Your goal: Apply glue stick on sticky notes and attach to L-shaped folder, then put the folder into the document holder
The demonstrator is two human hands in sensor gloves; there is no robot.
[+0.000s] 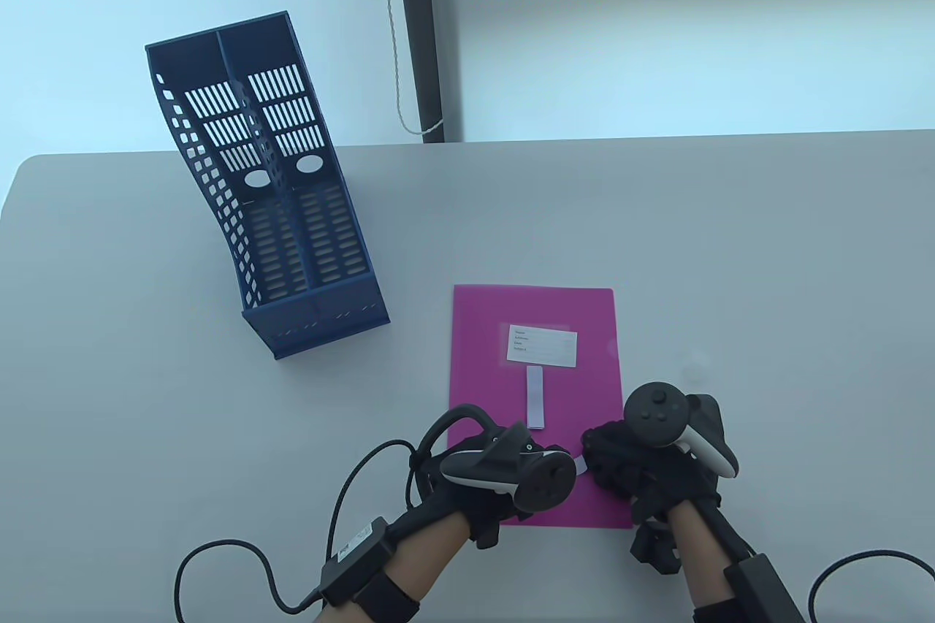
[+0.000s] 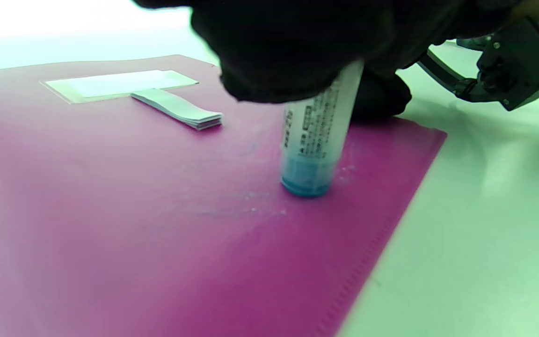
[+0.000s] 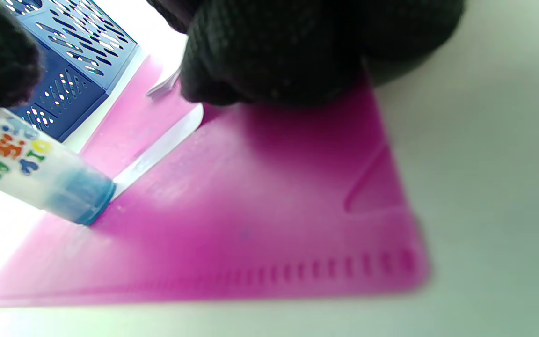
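In the table view we see the magenta folder (image 1: 537, 360) flat on the tabletop (image 1: 730, 250), a pad of notes (image 1: 535, 398) on it below a white label (image 1: 542, 345), and the blue holder (image 1: 270, 199) well apart at the left. Our left hand (image 1: 504, 477) and right hand (image 1: 643, 462) meet over the folder's near edge.

In the left wrist view our left fingers (image 2: 288, 56) clamp the glue stick (image 2: 318, 135), its blue tip on the folder.

In the right wrist view our right fingers (image 3: 269, 51) press 1 loose note (image 3: 157, 150) onto the folder; the glue tip touches its end.

Two gloved hands — left (image 1: 504, 480), right (image 1: 643, 462). One glue stick (image 2: 318, 140) under the left fingers, one folder (image 1: 537, 367), one label (image 1: 542, 346), one note pad (image 1: 535, 397) beyond the fingertips — one holder (image 1: 266, 185), two compartments.
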